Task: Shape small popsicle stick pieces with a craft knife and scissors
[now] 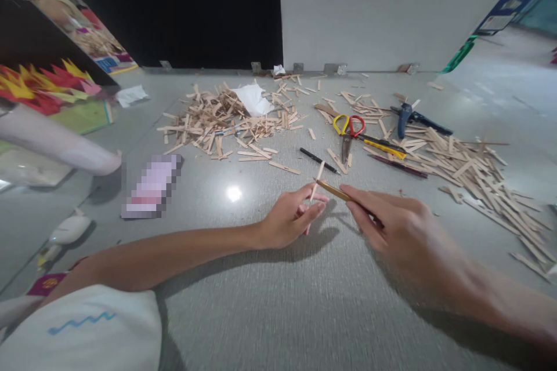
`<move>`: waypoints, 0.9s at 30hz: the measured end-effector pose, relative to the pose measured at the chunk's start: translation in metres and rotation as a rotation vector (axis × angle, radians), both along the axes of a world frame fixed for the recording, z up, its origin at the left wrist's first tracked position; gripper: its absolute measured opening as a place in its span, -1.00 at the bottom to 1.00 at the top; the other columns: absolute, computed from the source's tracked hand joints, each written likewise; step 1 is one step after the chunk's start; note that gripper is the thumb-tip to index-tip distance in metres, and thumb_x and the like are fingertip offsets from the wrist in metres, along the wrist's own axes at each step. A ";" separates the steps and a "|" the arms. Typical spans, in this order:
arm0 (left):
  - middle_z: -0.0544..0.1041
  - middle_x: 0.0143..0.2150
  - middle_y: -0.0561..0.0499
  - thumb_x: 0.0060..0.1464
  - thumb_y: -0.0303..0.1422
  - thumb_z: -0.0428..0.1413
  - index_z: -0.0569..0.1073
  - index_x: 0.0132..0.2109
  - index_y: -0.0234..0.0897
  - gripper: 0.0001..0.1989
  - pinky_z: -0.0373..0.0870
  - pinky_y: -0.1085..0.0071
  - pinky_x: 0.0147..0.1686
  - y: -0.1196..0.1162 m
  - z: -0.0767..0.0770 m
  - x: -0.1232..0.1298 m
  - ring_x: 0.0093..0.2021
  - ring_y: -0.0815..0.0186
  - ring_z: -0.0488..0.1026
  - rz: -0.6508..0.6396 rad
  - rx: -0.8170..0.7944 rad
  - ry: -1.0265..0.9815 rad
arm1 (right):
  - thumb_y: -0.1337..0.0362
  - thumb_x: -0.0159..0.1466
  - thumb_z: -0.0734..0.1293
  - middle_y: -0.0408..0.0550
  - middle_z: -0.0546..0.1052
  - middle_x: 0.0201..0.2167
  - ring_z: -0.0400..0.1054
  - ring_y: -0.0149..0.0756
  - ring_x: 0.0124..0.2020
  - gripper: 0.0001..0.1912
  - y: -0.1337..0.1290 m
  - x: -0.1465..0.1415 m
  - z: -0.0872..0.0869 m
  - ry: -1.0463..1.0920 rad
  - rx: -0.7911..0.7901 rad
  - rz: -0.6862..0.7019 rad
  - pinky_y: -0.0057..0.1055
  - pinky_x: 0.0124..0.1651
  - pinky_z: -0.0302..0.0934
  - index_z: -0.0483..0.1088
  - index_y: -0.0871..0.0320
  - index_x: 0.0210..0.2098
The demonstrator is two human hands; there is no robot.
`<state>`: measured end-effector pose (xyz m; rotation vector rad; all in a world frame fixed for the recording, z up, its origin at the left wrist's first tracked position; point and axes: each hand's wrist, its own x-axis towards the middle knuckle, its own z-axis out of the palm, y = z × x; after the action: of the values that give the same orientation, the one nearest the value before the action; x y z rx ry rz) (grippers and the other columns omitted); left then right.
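My left hand (289, 217) pinches a short, thin wooden stick (319, 171) between its fingertips. In my right hand (394, 223) is a slim gold-coloured tool (334, 190), gripped like a pen. Its dark tip meets or nearly meets the stick; the exact kind of tool cannot be made out. Just beyond the hands lies a black pen (319, 160). Scissors (347, 142) with one yellow and one red handle rest behind it, beside a yellow-and-black utility knife (383, 146).
Loose wooden sticks form a pile (209, 122) at the back and another pile (483, 171) at the right. White paper (253, 98) lies on the back pile. A dark blue tool (404, 120) is behind the right pile. At left are a blurred-out flat object (152, 185) and colourful paper points (47, 84).
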<state>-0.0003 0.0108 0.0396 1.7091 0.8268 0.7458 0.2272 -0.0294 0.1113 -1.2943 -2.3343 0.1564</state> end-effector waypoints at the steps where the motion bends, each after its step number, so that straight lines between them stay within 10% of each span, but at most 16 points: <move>1: 0.69 -0.30 -0.08 0.47 0.00 -0.04 0.43 0.22 -0.41 -0.46 0.24 0.58 -0.63 0.000 0.000 0.001 -0.67 0.50 0.35 -0.002 0.007 0.014 | 0.22 0.57 0.17 0.07 0.71 -0.26 0.58 -0.21 -0.40 -0.59 -0.003 -0.002 -0.001 -0.002 0.003 0.004 -0.35 -0.36 0.44 0.57 0.11 0.21; 13: 0.53 -0.50 0.11 0.51 -0.10 -0.21 0.42 -0.10 -0.27 -0.57 0.28 0.52 -0.55 -0.001 -0.002 0.003 -0.69 0.47 0.26 0.032 0.046 0.070 | 0.29 0.59 0.15 0.06 0.68 -0.29 0.54 -0.25 -0.44 -0.57 -0.010 -0.009 -0.007 0.044 -0.016 0.062 -0.38 -0.40 0.41 0.51 0.17 0.29; 21: 0.39 -0.58 0.14 0.52 -0.06 -0.26 0.32 -0.24 -0.20 -0.54 0.36 0.43 -0.41 0.002 -0.008 0.002 -0.60 0.38 0.34 0.106 0.148 0.134 | 0.34 0.59 0.10 -0.02 0.60 -0.36 0.47 -0.35 -0.43 -0.53 -0.018 -0.029 -0.057 0.225 -0.010 0.019 -0.45 -0.32 0.40 0.43 0.32 0.35; 27: 0.44 -0.55 0.14 0.54 -0.14 -0.25 0.42 -0.12 -0.25 -0.56 0.32 0.49 -0.48 0.002 -0.003 0.004 -0.62 0.40 0.34 0.130 0.134 0.181 | 0.27 0.51 0.16 -0.06 0.59 -0.46 0.38 -0.31 -0.51 -0.55 0.011 -0.016 -0.024 0.235 -0.218 -0.001 -0.38 -0.37 0.32 0.60 0.22 0.18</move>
<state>0.0034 0.0130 0.0370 1.8764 1.0407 0.7559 0.2115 -0.0186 0.0871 -1.2991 -2.1609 0.5468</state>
